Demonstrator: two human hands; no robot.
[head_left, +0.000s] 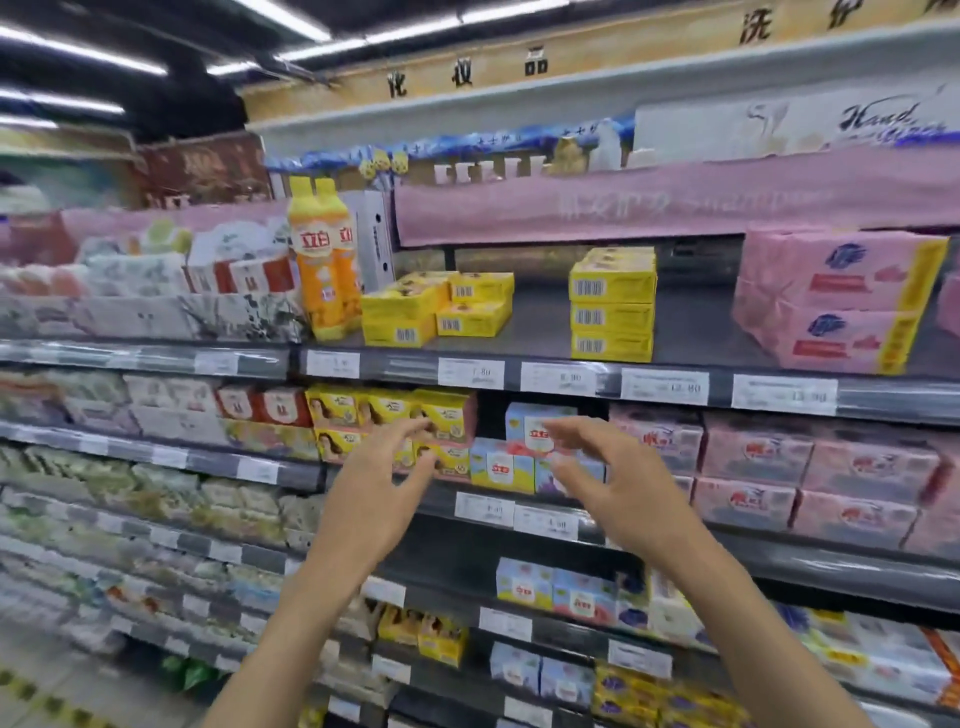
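Left hand (382, 486) and right hand (615, 486) spread, empty — poised at stacked soap packs (501, 470); a one-sided grab could topple the top pack (530, 421)

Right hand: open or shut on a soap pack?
Open. The right hand has spread fingers in front of the blue soap pack, gripping nothing.

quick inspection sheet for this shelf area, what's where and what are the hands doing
surface: dark store shelf with price tags on its rail
job's things: blue soap packs by the right hand; yellow soap boxes by the left hand
clutter: orange detergent bottles, stacked yellow boxes, pink packs on the shelf above
grippers: both hands open, fingers spread, holding nothing
cables: nothing seen
surroundings: ceiling strip lights, aisle sign with Chinese characters
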